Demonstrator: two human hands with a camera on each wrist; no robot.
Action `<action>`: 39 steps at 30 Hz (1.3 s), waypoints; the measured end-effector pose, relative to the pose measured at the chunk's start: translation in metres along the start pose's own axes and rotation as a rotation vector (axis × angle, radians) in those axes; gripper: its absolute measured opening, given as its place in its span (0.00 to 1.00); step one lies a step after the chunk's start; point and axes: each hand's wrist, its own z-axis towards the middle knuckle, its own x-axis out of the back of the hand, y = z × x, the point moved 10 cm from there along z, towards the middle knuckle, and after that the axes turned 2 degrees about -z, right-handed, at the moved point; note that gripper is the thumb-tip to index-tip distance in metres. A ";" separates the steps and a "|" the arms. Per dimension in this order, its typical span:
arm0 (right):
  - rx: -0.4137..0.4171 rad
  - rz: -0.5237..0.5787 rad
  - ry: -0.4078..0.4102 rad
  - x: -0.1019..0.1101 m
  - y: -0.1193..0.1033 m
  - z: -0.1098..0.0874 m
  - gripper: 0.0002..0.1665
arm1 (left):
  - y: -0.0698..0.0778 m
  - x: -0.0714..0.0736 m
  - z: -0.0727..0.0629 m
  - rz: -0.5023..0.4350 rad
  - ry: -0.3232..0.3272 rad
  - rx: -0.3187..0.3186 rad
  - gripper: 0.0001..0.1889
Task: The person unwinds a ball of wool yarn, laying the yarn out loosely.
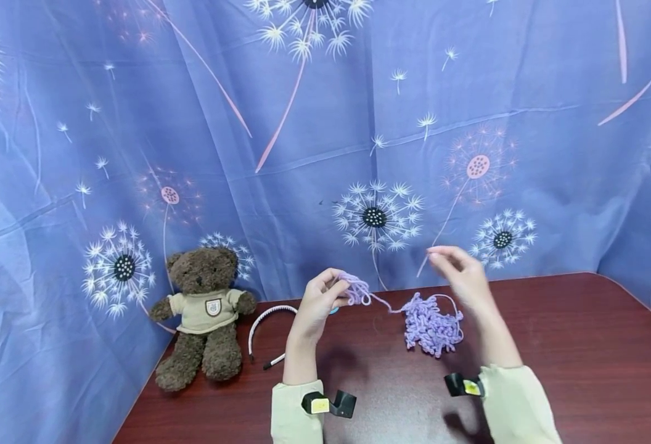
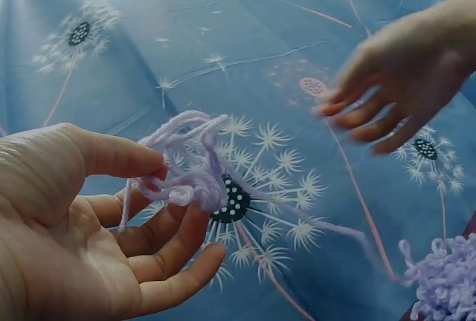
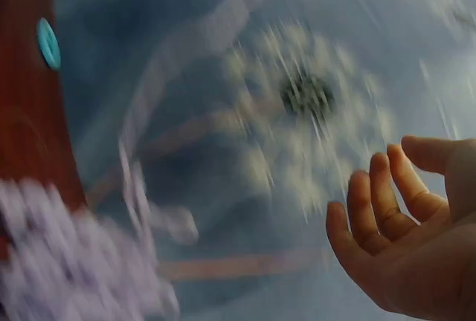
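Observation:
My left hand (image 1: 317, 302) is raised above the table and pinches a small looped bundle of lilac yarn (image 2: 195, 180) between thumb and fingers. From that bundle a single strand (image 2: 327, 224) runs to the right, down to a curly, bumpy mass of lilac yarn (image 1: 432, 325). This mass appears to be at the table's back part. Up and to the right of it is my right hand (image 1: 466, 280), holding nothing, its fingers (image 3: 383, 202) loosely bent in the right wrist view. That view is blurred around the yarn.
On the left a brown teddy bear (image 1: 206, 314) in a beige shirt sits against the blue dandelion curtain (image 1: 303, 216). Between bear and left arm lies a white headband (image 1: 256, 327). A small turquoise ring (image 3: 49, 44) is on the dark red table (image 1: 581, 351).

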 end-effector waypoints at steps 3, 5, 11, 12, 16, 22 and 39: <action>0.057 -0.099 -0.147 -0.045 -0.014 -0.007 0.22 | 0.000 -0.002 0.001 0.001 -0.003 -0.004 0.04; 0.096 -0.070 -0.231 -0.070 -0.021 -0.014 0.21 | 0.000 -0.002 0.000 -0.004 0.006 -0.001 0.04; 0.171 -0.023 -0.384 -0.108 -0.027 -0.029 0.18 | -0.001 0.001 -0.001 -0.006 0.035 0.013 0.06; 0.174 -0.026 -0.406 -0.112 -0.026 -0.030 0.17 | -0.001 0.001 -0.001 -0.006 0.034 0.014 0.07; 0.193 -0.019 -0.445 -0.115 -0.026 -0.031 0.15 | 0.001 0.002 -0.001 -0.012 0.032 0.016 0.07; 0.158 -0.039 -0.354 -0.094 -0.022 -0.020 0.14 | 0.001 0.007 0.000 -0.027 0.039 0.011 0.04; -0.012 0.095 -0.043 0.012 0.010 0.005 0.08 | 0.005 0.032 -0.005 -0.032 0.086 0.005 0.06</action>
